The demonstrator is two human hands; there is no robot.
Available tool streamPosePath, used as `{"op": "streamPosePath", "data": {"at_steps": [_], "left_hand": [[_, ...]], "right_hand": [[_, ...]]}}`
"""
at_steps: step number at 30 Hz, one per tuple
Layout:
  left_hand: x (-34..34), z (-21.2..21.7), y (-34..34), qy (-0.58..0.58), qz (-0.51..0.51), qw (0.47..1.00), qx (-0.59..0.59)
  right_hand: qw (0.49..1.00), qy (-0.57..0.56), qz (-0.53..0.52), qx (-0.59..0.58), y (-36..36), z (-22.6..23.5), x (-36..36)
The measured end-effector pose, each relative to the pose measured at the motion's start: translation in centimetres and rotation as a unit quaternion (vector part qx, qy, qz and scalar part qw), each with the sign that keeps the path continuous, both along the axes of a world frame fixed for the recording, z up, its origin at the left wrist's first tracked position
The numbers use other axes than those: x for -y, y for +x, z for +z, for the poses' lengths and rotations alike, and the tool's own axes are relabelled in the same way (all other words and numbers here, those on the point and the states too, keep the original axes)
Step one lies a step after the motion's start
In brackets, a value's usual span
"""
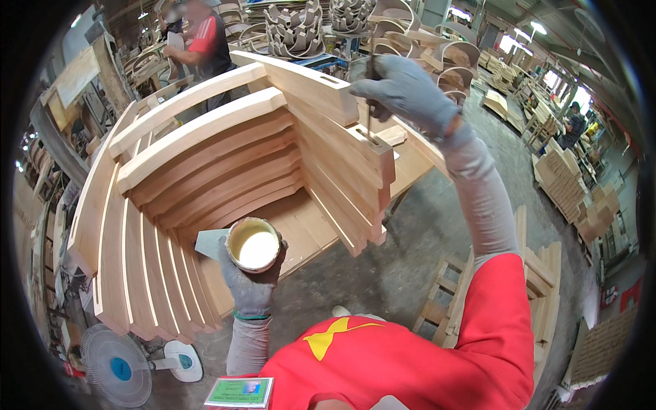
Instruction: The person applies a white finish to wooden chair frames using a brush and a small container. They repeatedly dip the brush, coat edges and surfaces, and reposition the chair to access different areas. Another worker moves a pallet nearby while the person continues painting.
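My left hand (247, 290), in a grey glove, is closed round a small round pot (276, 239) of creamy white liquid (255, 247). A flat grey-blue piece (210, 242) sticks out beside the pot; whether I hold it is unclear. In my raised right hand (410, 94), also gloved, is a thin dark stick (370, 124). Its lower end reaches a slot in the end of a pale wooden rail (372, 156). That rail belongs to a stack of curved U-shaped wooden frames (201, 147), lying one on another on a board (307, 232).
A standing fan (117, 365) is at the lower left. Wooden parts (543, 287) are piled at my right on the grey floor (403, 232). Beyond the stack, a person in a red and black shirt (207, 44) works near more curved wooden pieces (294, 31).
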State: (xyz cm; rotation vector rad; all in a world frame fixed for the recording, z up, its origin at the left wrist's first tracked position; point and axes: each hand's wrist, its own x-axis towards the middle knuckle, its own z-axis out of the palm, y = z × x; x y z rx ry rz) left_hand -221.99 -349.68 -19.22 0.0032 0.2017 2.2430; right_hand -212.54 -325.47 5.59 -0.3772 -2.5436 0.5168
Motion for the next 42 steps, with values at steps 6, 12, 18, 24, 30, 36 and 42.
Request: {"op": "streamPosePath", "data": {"at_steps": [6,12,18,24,30,36,42], "left_hand": [[0.8,-0.3,0.0,-0.065,0.073,0.988,-0.122],[1.4,0.9,0.3,0.002,0.007,1.000,-0.019],[1.6,1.4,1.0,-0.004,-0.004,0.999,-0.035],[2.2,1.6,1.2,-0.001,0.022,0.999,-0.033],[4.3,2.4,1.6,0.014,0.049,0.997,-0.058],[6.1,3.0,2.5,0.023,0.115,0.990,-0.077],[12.1,2.6,4.1,-0.010,0.224,0.972,-0.071]], "right_hand": [[1.000,-0.001,0.000,0.013,-0.1,0.6,-0.3],[0.997,-0.054,-0.017,0.056,0.2,1.5,0.2],[0.999,-0.035,-0.004,-0.007,-0.5,0.1,-1.1],[0.991,-0.045,0.126,0.003,6.1,0.7,0.7],[0.952,-0.146,0.256,-0.080,8.6,-0.7,0.0],[0.962,-0.141,0.179,-0.151,5.8,-4.3,7.9],[0.852,-0.397,0.316,-0.132,-1.2,-9.4,15.9]]}}
